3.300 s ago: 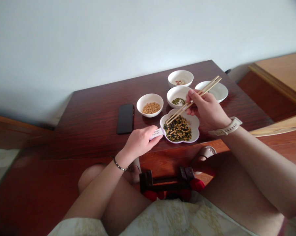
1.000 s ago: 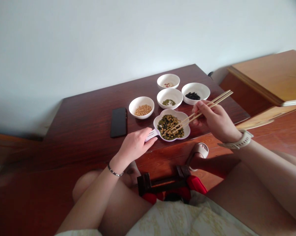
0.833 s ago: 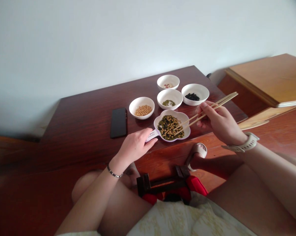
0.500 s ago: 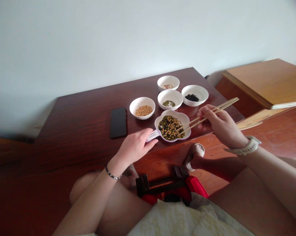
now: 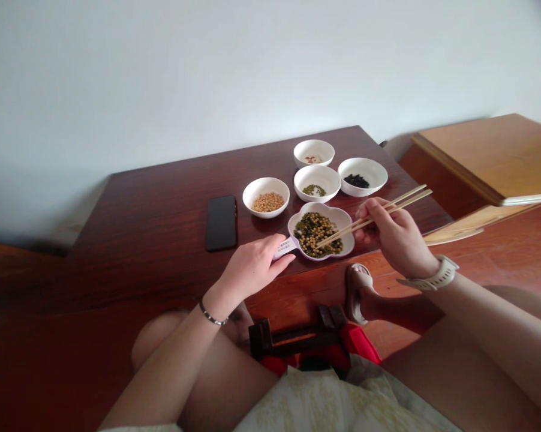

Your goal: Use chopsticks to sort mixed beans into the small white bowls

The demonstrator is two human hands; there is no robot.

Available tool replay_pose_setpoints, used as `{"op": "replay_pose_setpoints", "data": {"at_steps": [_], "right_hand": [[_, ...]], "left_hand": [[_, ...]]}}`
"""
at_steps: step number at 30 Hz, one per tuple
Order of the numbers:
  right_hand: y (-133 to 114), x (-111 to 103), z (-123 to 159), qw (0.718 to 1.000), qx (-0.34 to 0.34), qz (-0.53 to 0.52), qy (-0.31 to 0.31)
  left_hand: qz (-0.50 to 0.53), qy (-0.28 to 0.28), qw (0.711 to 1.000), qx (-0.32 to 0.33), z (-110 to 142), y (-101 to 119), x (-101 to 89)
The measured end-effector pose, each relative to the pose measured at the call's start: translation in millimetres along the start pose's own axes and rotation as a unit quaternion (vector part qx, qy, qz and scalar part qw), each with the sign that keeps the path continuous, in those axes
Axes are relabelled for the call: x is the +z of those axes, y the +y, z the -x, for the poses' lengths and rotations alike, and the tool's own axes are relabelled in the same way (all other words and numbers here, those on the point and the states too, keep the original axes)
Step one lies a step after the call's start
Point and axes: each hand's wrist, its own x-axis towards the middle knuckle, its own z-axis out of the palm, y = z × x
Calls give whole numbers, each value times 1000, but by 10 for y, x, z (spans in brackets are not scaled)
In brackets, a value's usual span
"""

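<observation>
A white flower-shaped dish (image 5: 346, 223) of mixed yellow, green and black beans sits near the front edge of a dark wooden table (image 5: 162, 204). My left hand (image 5: 252, 267) pinches the dish's short handle (image 5: 285, 246). My right hand (image 5: 394, 237), with a white watch on its wrist, holds a pair of wooden chopsticks (image 5: 378, 215) whose tips dip into the beans. Behind the dish stand small white bowls: one of yellow beans (image 5: 266, 197), one of green beans (image 5: 317, 182), one of black beans (image 5: 363, 176) and one with a few pale and reddish beans (image 5: 313, 153).
A black phone (image 5: 221, 222) lies face down left of the bowls. A light wooden cabinet (image 5: 490, 156) stands to the right. Below the table edge are my knees, a sandalled foot (image 5: 358, 291) and a dark low stool with red parts (image 5: 306, 345).
The right hand drew back off the green-bean bowl towards the dish's right side. In the last half second the chopstick tips went down into the mixed beans. The left hand stayed on the handle.
</observation>
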Motion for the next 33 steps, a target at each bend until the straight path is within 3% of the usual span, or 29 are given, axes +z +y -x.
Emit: {"op": "replay_pose_setpoints", "data": {"at_steps": [12,18,28,33], "right_hand": [[-68,37,20,998,33,-3,-44],[-91,113,101,999,14,12,-50],[-50,27,56,999,-11,-20,-29],[-30,50,45,999,-2,-16,-49]], "left_hand": [[8,3,1000,-9,-26,15,-5],[13,1,1000,-12,-35,22,-16],[-4,24,1000,1,-55,-34,100],[-11,27,1000,8,-58,-38,116]]}}
